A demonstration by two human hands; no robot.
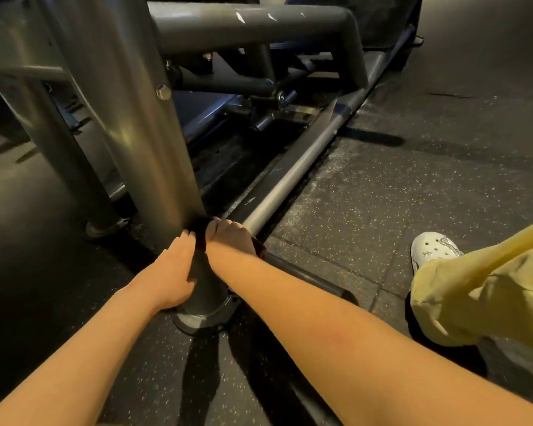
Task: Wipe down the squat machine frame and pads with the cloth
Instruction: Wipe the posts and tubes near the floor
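Presently, a dark cloth (201,233) is seen wrapped against the lower part of the upright post (142,118) of the squat machine frame, directly between the two hands. The right hand (231,238) is closed on the cloth, with fingers curled over its upper edge. The left hand (173,272) is laid on the post's near-left side with fairly straight fingers, touching the cloth; no pinch is visible there. Just below the hands the post's base flange (197,318) sits on the rubber floor (382,195). Beyond the right hand a low rail (290,176) runs away along the floor.

Handling, as judged: the cloth is soft, light and limp, so it is best bunched in the palm and pressed flat to the tube. The frame is rigid, heavy and smooth-painted, and is not expected to shift under pressure. Pads are not clearly identified in view.
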